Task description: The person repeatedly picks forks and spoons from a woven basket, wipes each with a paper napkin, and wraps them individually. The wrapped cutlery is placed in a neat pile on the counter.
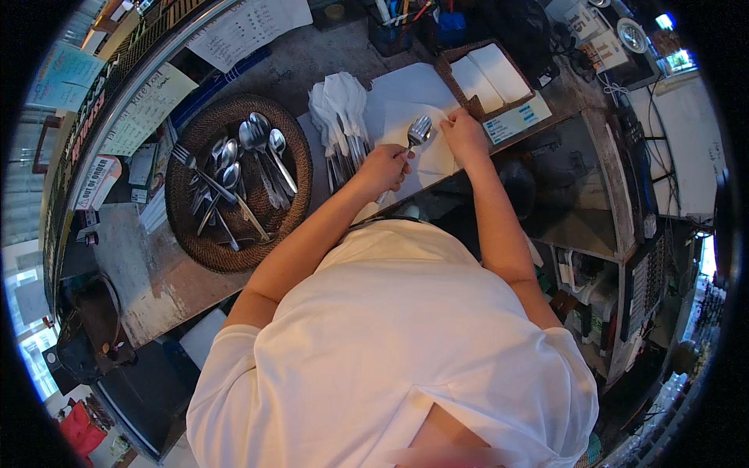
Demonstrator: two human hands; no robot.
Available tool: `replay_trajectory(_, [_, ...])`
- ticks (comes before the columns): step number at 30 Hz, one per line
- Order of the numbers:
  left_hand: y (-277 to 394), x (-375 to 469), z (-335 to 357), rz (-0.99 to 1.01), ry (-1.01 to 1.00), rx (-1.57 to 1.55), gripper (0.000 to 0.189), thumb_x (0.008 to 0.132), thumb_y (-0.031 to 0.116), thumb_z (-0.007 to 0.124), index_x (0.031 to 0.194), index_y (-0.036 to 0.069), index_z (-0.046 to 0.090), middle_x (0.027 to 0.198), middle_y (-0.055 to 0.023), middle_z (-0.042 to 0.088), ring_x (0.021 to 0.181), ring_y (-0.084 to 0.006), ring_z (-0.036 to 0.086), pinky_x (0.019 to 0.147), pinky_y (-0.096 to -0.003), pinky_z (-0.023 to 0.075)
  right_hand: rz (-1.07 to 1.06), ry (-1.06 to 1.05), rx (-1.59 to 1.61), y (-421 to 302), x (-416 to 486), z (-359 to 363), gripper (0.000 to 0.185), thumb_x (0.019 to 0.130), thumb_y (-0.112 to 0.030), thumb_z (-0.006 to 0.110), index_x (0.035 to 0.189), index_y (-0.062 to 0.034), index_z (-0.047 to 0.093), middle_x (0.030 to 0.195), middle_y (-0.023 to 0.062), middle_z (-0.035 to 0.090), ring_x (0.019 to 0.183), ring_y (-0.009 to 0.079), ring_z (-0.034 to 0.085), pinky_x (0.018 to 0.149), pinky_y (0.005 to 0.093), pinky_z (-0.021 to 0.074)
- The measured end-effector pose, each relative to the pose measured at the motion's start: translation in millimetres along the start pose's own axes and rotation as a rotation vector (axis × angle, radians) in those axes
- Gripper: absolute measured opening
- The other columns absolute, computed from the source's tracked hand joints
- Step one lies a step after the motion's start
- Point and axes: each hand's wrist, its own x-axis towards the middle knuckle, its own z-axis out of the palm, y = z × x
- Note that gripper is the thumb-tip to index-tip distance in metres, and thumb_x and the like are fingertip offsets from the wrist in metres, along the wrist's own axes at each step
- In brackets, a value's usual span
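Note:
My left hand grips a metal fork by its handle, tines pointing away from me. A spoon may lie against the fork; I cannot tell. Below it a thin white paper napkin is spread on white sheets. My right hand pinches the napkin's right edge between thumb and fingers. To the left of the napkin lie several cutlery sets with their heads wrapped in white napkins, handles bare. A round brown woven tray farther left holds loose spoons and forks.
A brown woven box of folded napkins stands beyond my right hand, with a printed card beside it. Pens stand in a holder at the back. Handwritten sheets hang along the left. The worn counter's front edge runs before me.

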Motion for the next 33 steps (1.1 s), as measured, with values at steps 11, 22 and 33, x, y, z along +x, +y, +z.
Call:
replay_trajectory(11, [-5.2, 7.0, -3.1, -0.006, -0.065, 0.049, 0.024, 0.093, 0.011, 0.04, 0.104, -0.005, 0.055, 0.071, -0.005, 0.047, 0.05, -0.0106, 0.039, 0.043, -0.0252, 0.0332, -0.404, 0.28, -0.013, -2.3, -17.0, 3.9, 0.019, 0.077, -0.008, 0.063, 0.091, -0.0021, 0.052, 0.095, 0.0163, 0.059, 0.088, 0.0349, 0.059, 0.076, 0.041, 0.047])
replay_trajectory(22, [-4.7, 16.8, -1.9, -0.033, -0.062, 0.038, 0.025, 0.094, 0.013, 0.041, 0.103, -0.005, 0.056, 0.072, -0.0064, 0.049, 0.05, -0.0108, 0.04, 0.042, -0.0253, 0.0333, -0.556, 0.083, 0.349, 0.1, -20.4, 8.4, 0.043, 0.078, 0.0, 0.057, 0.118, -0.0044, 0.046, 0.088, 0.0137, 0.057, 0.085, 0.0288, 0.061, 0.075, 0.0375, 0.0484])
replay_trajectory(33, [-4.3, 16.6, -4.1, -0.028, -0.09, 0.007, 0.026, 0.094, 0.013, 0.04, 0.105, -0.004, 0.055, 0.073, -0.0057, 0.048, 0.05, -0.0104, 0.038, 0.043, -0.0242, 0.0314, -0.165, 0.05, 0.189, 1.8, 18.8, 8.2, 0.021, 0.077, -0.019, 0.064, 0.088, -0.0014, 0.067, 0.083, 0.0158, 0.065, 0.079, 0.0277, 0.064, 0.074, 0.0367, 0.0494])
